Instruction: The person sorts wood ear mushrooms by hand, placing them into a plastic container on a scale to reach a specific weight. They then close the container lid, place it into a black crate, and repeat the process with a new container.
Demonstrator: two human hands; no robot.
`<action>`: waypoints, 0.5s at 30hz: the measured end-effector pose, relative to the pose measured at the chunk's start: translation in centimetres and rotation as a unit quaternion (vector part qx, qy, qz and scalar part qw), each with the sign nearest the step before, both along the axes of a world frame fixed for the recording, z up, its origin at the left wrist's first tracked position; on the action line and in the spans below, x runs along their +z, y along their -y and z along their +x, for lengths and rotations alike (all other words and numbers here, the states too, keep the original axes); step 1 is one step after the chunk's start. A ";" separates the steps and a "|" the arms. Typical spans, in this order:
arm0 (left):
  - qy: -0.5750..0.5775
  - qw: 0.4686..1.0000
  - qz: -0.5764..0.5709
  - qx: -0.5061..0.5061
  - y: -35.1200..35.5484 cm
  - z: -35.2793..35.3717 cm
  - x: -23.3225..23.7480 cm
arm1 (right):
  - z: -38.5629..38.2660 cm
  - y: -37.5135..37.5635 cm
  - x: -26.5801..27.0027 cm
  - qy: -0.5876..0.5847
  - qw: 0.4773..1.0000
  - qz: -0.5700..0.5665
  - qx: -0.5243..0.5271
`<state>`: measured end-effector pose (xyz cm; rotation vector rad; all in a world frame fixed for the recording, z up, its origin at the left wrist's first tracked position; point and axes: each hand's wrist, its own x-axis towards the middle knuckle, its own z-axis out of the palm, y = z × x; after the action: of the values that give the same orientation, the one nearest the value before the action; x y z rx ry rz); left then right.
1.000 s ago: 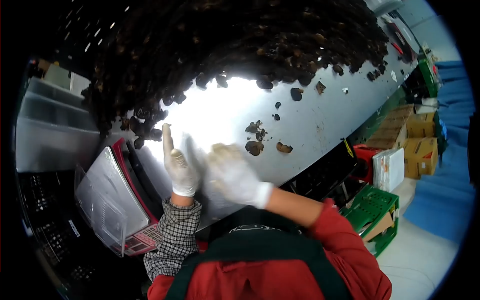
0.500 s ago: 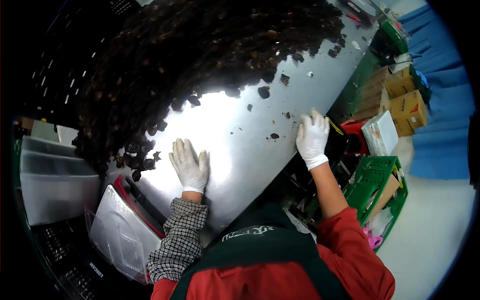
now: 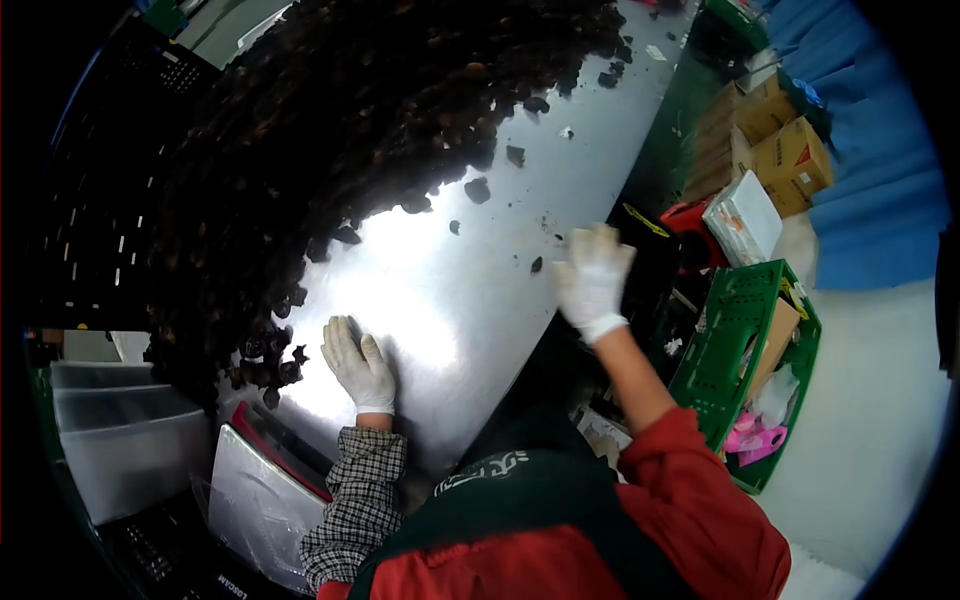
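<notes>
My left hand [image 3: 360,368], in a white glove, lies flat on the shiny metal table [image 3: 460,310], thumb apart from the fingers and holding nothing. To the right, my right hand [image 3: 594,278], also gloved, is over the table's near edge with its fingers spread and slightly blurred; nothing shows in it. A large heap of dark brown pieces [image 3: 350,110] covers the far and left part of the table. Loose dark pieces lie in front of it, one small piece [image 3: 537,265] just left of my right hand.
A green crate [image 3: 735,350] with cardboard and pink items stands at right, near cardboard boxes [image 3: 790,165] and a blue cloth [image 3: 875,150]. At lower left are translucent containers [image 3: 135,440] and a clear-lidded box [image 3: 265,500]. Black crates [image 3: 105,200] stand at far left.
The view has shifted. My right hand has moved left relative to the table's small pieces, and some fine debris near it has shifted. My left hand remains on the table.
</notes>
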<state>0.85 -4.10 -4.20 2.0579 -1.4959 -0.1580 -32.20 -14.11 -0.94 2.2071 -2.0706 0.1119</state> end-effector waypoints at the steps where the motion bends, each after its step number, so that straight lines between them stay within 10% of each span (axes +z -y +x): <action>1: 0.006 1.000 0.001 0.000 0.1 0.1 -0.1 | -3.2 -0.1 -1.0 -0.045 0.992 -0.115 -0.037; 4: 0.022 1.000 0.009 -0.003 -0.1 -0.2 -0.2 | -0.6 -0.1 2.5 0.052 0.996 -0.069 -0.031; 9: 0.005 1.000 0.008 -0.009 -0.1 0.1 0.0 | 15.7 -0.8 -1.8 0.157 0.949 0.073 0.265; 15: 0.028 0.999 0.022 -0.008 -0.2 -0.2 0.2 | -2.1 2.6 -1.4 0.017 1.000 -0.001 -0.016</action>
<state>0.63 -3.87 -3.96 2.1003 -1.5563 -0.1429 -34.29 -16.69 -2.34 2.1847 -2.1219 0.1506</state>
